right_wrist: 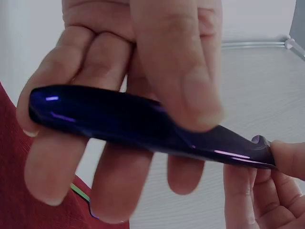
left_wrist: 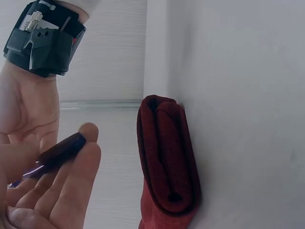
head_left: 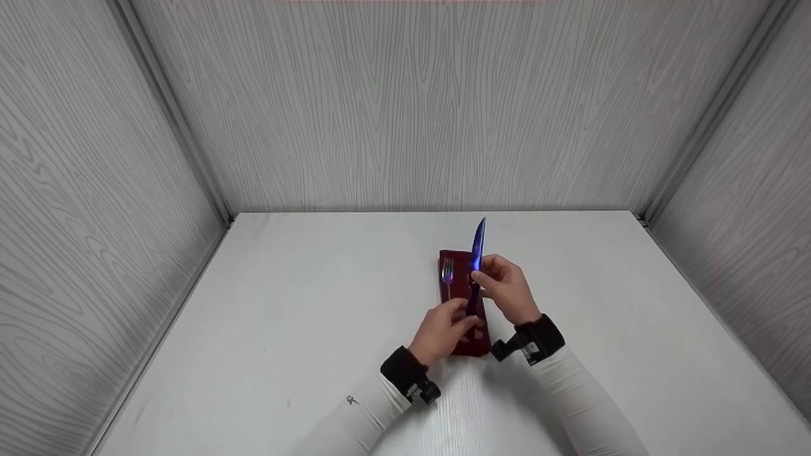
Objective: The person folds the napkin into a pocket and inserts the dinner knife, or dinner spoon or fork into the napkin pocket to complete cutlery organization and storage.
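Note:
A shiny blue-purple table knife point(head_left: 479, 242) is held up over a folded dark red cloth napkin point(head_left: 464, 348), its blade pointing toward the back wall. My left hand point(head_left: 437, 330) holds the lower end of the handle between thumb and fingers. Near the base of the blade, my right hand point(head_left: 514, 296) pinches it with thumb and fingertips. In the right wrist view the dark, glossy handle point(right_wrist: 105, 117) lies across the fingers under a thumb. A fork point(head_left: 448, 271) with a similar metallic sheen lies on the napkin's left side, its lower part hidden by my left hand.
The napkin's thick folded end point(left_wrist: 167, 152) shows in the left wrist view, resting on the white table point(head_left: 304, 304). Grey wood-grain panels point(head_left: 405, 114) enclose the table at the back and both sides. Black camera straps point(head_left: 542, 339) sit on both wrists.

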Tool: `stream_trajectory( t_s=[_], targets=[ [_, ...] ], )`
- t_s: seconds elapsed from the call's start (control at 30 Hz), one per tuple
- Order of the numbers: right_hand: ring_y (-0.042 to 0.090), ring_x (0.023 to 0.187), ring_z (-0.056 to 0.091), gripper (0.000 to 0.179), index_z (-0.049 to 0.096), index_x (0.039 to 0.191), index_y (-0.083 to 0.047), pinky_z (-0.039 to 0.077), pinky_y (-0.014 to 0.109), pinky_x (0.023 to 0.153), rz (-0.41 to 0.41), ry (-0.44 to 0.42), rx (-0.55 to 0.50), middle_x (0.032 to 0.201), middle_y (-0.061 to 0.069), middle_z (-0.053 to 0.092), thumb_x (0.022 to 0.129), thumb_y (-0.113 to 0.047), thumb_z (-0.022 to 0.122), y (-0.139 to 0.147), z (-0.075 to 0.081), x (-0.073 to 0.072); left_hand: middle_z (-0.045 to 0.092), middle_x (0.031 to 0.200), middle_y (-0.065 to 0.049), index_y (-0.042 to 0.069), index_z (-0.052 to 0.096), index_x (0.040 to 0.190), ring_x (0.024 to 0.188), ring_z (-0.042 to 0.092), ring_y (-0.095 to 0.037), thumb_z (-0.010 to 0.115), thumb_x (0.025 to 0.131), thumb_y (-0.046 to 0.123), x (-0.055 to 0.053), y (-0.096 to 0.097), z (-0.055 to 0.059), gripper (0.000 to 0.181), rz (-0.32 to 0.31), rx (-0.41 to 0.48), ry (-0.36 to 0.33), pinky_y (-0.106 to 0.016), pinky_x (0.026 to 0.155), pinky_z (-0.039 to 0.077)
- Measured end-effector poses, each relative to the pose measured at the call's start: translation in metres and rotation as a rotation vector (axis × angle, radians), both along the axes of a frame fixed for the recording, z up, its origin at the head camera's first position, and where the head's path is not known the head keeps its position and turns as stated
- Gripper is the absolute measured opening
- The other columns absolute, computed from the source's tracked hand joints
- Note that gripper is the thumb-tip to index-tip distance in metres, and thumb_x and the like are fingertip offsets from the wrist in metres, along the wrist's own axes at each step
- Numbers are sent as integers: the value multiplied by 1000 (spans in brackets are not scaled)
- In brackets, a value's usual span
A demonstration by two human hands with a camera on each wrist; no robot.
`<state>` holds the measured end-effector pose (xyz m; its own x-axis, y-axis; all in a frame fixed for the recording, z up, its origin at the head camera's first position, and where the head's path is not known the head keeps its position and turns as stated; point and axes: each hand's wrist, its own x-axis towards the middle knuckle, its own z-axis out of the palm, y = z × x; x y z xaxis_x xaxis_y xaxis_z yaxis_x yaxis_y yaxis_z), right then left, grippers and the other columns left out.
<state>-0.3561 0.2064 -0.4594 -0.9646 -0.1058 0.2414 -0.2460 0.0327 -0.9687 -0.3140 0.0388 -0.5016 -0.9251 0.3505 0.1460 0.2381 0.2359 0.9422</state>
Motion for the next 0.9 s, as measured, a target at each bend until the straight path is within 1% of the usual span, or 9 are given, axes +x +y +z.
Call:
stream_trajectory(
  t_s=[0.13,0.3,0.4,0.5,0.57,0.63,0.7,0.8,0.9],
  targets=[
    [10,81,67,22,62,117,14,62,26,70,29,-19,4,90,1,69,101,-1,66,-3,1,-2,79,107,-16,0,65,122,96,78,-24,66,104,9,-2,-2,1,20,0,17,-31,-34,78,64],
    [11,82,71,28,67,126,8,63,28,73,-44,-21,33,98,4,75,105,-10,63,-3,10,-9,79,106,-13,0,66,122,97,78,-22,65,104,9,-2,-4,1,19,3,16,-49,-33,79,63],
    [10,78,71,26,70,123,8,62,27,72,-86,-19,95,95,4,76,105,-10,64,-2,17,-16,79,105,-12,-1,65,123,96,78,-21,65,105,8,-2,-5,1,20,-5,18,-60,-32,79,63],
    [8,75,69,24,72,119,7,62,26,72,-78,-29,180,90,-1,74,105,-11,65,-1,25,-26,79,106,-14,-2,64,126,97,78,-23,64,105,8,-3,-5,0,24,-13,35,-67,-33,79,64],
    [9,74,69,23,72,117,6,61,26,72,-68,-44,202,88,-4,74,104,-12,66,0,30,-34,79,109,-16,-3,63,129,99,78,-25,65,105,10,-4,-6,1,28,-8,31,-63,-35,82,64],
    [9,73,69,23,71,117,6,59,24,70,-66,-63,179,87,-6,73,105,-12,65,1,35,-44,77,113,-17,-4,63,131,104,76,-27,66,105,14,-4,-7,1,31,7,-20,-28,-38,87,63],
    [9,72,69,23,71,116,7,58,22,69,-81,-71,145,85,-7,73,105,-11,65,3,40,-55,75,117,-17,-4,64,129,109,73,-28,68,104,16,-4,-8,0,33,25,-111,17,-40,93,60],
    [6,68,68,22,70,116,8,56,19,66,-127,-71,99,82,-8,72,104,-10,65,6,47,-72,69,125,-17,-2,67,126,120,66,-31,72,102,18,-2,-9,-2,32,40,-326,118,-42,104,54],
    [3,64,65,22,68,116,9,55,17,63,-182,-60,73,78,-10,69,104,-9,65,9,50,-86,64,135,-19,-1,70,125,129,60,-35,76,98,18,1,-8,-4,34,34,-525,202,-44,108,51]
  ],
)
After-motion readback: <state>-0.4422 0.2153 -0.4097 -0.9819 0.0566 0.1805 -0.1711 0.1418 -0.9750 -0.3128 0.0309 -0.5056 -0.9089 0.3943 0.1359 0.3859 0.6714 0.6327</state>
